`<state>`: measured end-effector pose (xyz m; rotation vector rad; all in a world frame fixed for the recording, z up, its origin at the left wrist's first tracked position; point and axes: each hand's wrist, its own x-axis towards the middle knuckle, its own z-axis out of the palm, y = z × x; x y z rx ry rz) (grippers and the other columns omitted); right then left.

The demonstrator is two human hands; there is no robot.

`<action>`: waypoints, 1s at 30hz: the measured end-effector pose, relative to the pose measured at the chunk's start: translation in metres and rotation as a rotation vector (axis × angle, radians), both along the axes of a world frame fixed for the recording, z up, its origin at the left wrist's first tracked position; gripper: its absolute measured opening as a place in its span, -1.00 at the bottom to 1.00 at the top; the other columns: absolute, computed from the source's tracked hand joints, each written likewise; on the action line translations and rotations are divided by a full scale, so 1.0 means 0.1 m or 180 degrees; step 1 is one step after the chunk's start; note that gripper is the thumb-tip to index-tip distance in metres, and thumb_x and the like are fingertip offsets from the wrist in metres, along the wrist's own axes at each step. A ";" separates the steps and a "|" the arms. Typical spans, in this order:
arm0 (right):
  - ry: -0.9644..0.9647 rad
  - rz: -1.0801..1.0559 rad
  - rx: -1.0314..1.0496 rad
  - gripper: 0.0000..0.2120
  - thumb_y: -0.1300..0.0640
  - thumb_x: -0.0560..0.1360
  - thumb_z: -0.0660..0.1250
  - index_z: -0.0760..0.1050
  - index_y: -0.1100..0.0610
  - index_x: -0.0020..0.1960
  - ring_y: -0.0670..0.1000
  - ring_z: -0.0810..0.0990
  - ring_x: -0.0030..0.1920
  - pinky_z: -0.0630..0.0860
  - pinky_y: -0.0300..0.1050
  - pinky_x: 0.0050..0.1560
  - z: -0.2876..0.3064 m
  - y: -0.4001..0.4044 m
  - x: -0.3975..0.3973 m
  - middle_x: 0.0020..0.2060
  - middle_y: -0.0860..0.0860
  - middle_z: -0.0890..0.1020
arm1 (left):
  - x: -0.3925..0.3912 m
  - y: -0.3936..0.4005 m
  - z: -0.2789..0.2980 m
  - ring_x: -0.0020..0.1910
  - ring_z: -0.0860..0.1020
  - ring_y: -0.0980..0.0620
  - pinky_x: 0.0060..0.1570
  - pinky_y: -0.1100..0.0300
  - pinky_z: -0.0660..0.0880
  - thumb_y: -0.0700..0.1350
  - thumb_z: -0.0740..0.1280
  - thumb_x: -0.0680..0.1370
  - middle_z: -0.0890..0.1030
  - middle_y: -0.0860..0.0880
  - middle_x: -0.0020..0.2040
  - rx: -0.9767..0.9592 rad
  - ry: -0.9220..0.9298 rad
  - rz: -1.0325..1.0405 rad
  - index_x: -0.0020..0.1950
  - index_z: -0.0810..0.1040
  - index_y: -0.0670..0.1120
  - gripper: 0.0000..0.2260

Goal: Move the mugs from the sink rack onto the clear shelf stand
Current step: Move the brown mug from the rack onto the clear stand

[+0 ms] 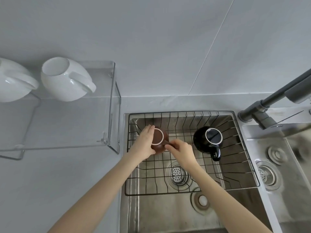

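Note:
A brown mug [159, 140] stands upside down at the left end of the black wire sink rack [235, 148]. My left hand [146, 142] cups its left side. My right hand [180, 148] pinches its handle at the lower right. A black mug [207, 140] sits upside down to the right in the rack, untouched, its handle pointing toward me. Two white mugs [64, 79] [13, 79] stand upside down on the clear shelf stand [112, 105] at the left.
The rack spans a steel sink [168, 207] with a drain below. A second basin [286, 165] lies to the right, under a dark grey faucet [272, 101]. Grey countertop [58, 174] surrounds the stand. A tiled wall rises behind.

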<state>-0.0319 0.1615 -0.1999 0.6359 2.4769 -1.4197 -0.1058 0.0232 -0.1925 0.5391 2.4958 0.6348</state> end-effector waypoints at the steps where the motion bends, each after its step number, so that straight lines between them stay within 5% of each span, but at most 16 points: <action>1: 0.0006 -0.0037 -0.0030 -0.88 0.10 0.46 0.32 0.54 0.15 -0.08 -0.19 0.46 -0.31 0.32 -0.40 -0.33 -0.01 -0.01 0.00 -0.35 -0.13 0.53 | 0.00 0.00 0.00 0.50 0.06 -0.10 0.46 0.08 0.04 -0.25 0.47 0.33 0.07 -0.18 0.52 -0.0011 -0.0006 0.0003 0.46 0.00 -0.17 -0.15; 7: 0.0049 -0.0174 -0.0097 -0.89 0.11 0.44 0.34 0.56 0.14 -0.12 -0.14 0.48 -0.30 0.34 -0.36 -0.31 0.00 0.02 0.02 -0.35 -0.09 0.56 | -0.03 -0.03 0.06 0.46 0.19 -0.10 0.45 0.03 0.14 -0.22 0.54 0.23 0.20 -0.15 0.49 0.0043 -0.0135 0.0057 0.44 0.12 -0.15 -0.11; 13: 0.0309 -0.0191 -0.0115 -0.89 0.11 0.42 0.37 0.59 0.14 -0.10 0.03 0.62 -0.12 0.51 -0.12 -0.06 0.33 0.12 0.00 -0.20 0.08 0.69 | -0.05 -0.08 0.40 0.38 0.34 -0.08 0.38 0.11 0.22 -0.19 0.57 0.17 0.37 -0.13 0.41 0.0494 0.0106 0.0180 0.39 0.26 -0.15 -0.14; 17: 0.0720 -0.0067 -0.0158 -0.91 0.13 0.43 0.36 0.59 0.14 -0.12 0.00 0.63 -0.15 0.50 -0.22 -0.09 0.84 0.18 -0.04 -0.22 0.08 0.70 | -0.06 -0.15 0.86 0.24 0.47 -0.06 0.28 0.02 0.38 -0.11 0.58 0.12 0.52 -0.08 0.27 0.0864 0.0495 0.0214 0.31 0.37 -0.10 -0.21; 19: 0.0907 0.0048 -0.0111 -0.91 0.13 0.44 0.36 0.60 0.14 -0.12 0.03 0.64 -0.15 0.53 -0.14 -0.05 1.11 0.19 -0.06 -0.22 0.09 0.70 | -0.05 -0.20 1.10 0.25 0.46 -0.04 0.28 0.01 0.38 -0.07 0.58 0.12 0.52 -0.06 0.28 0.0998 0.0699 0.0235 0.30 0.39 -0.08 -0.21; 24: 0.1207 0.0326 -0.0354 -0.92 0.18 0.44 0.36 0.59 0.19 -0.15 -0.15 0.60 -0.31 0.48 -0.45 -0.24 1.76 0.05 -0.12 -0.28 0.11 0.68 | 0.03 -0.45 1.69 0.25 0.44 -0.03 0.28 0.08 0.36 -0.02 0.57 0.14 0.50 -0.05 0.26 0.1195 0.1111 0.0405 0.30 0.40 -0.07 -0.23; 30: 0.1393 0.0681 -0.0506 -0.90 0.18 0.44 0.36 0.59 0.22 -0.17 -0.16 0.59 -0.36 0.46 -0.49 -0.27 2.19 -0.42 -0.29 -0.29 0.13 0.68 | 0.05 -1.00 2.20 0.16 0.49 -0.02 0.20 0.09 0.42 0.00 0.58 0.10 0.55 -0.03 0.19 0.1236 0.1317 0.0666 0.25 0.45 0.00 -0.26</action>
